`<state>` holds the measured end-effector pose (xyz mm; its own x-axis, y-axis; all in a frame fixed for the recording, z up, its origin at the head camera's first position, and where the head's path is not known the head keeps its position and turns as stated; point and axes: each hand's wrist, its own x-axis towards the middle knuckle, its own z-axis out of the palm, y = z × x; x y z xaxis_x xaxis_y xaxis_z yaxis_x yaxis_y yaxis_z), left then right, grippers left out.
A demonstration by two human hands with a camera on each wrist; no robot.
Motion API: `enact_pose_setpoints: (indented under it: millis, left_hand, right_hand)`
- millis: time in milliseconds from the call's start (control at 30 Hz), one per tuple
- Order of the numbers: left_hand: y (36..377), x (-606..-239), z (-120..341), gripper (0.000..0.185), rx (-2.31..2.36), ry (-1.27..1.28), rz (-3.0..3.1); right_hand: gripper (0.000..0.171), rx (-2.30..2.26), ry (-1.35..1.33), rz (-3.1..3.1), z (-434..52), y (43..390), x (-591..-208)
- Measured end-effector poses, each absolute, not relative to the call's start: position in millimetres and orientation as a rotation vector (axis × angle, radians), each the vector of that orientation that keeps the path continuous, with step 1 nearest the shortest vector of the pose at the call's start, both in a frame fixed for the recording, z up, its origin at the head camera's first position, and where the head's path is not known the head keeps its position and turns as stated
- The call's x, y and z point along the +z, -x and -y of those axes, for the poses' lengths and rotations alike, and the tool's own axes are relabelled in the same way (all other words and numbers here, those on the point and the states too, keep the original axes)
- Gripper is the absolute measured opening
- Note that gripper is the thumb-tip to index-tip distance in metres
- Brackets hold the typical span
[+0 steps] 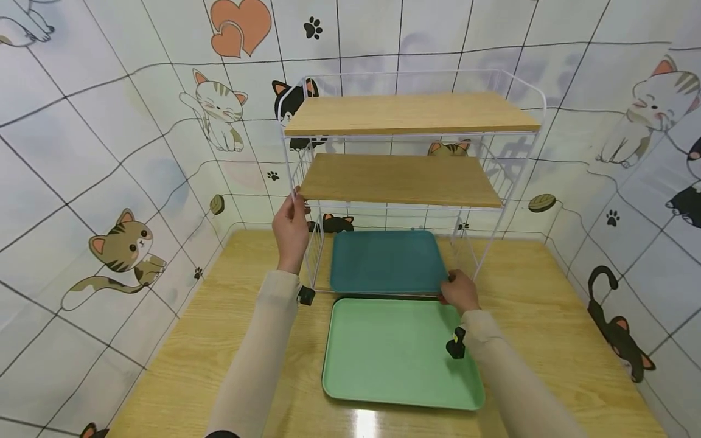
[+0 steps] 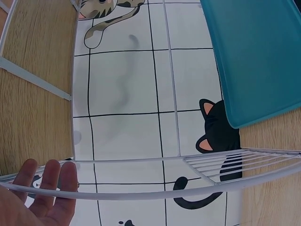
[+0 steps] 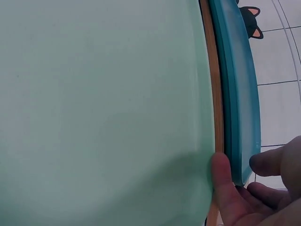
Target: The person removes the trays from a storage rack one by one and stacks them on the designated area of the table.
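A white wire rack (image 1: 287, 159) with two wooden shelf boards stands against the back wall. My left hand (image 1: 290, 234) grips its left front upright, just beside the middle board (image 1: 400, 179); the fingers (image 2: 49, 181) wrap behind the white wire in the left wrist view. A teal tray (image 1: 387, 261) lies in the bottom level of the rack. My right hand (image 1: 460, 292) pinches the front right corner of this tray, with thumb and fingers on either side of its rim (image 3: 249, 117). Directly in front lies a light green tray (image 1: 400, 353), partly under the right wrist.
The rack's top board (image 1: 411, 114) sits above the middle one, inside a wire rail. Tiled walls (image 1: 619, 182) with cat drawings enclose the wooden table (image 1: 547, 340) at the back and sides. Black wrist cameras (image 1: 456, 344) stick out from both sleeves.
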<state>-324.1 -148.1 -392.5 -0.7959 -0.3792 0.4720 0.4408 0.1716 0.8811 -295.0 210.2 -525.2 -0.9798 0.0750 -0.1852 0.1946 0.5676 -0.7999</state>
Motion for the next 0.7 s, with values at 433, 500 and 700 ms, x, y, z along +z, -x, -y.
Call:
enact_pose_setpoints:
  millis: [433, 500, 700]
  left_hand:
    - [322.1, -393.1, 146.3, 0.041, -1.676, 0.055, 1.866]
    - [320.9, -392.4, 146.0, 0.041, -1.684, 0.060, 1.865]
    - [320.8, -391.3, 147.3, 0.041, -1.675, 0.055, 1.864]
  right_hand:
    - [0.062, -1.508, -0.286, -2.587, -212.2, 300.5, -533.4]
    - [0.063, -1.546, -0.285, -2.546, -212.4, 299.9, -533.3]
    - [0.064, -1.718, -0.238, -2.390, -214.8, 295.6, -529.8]
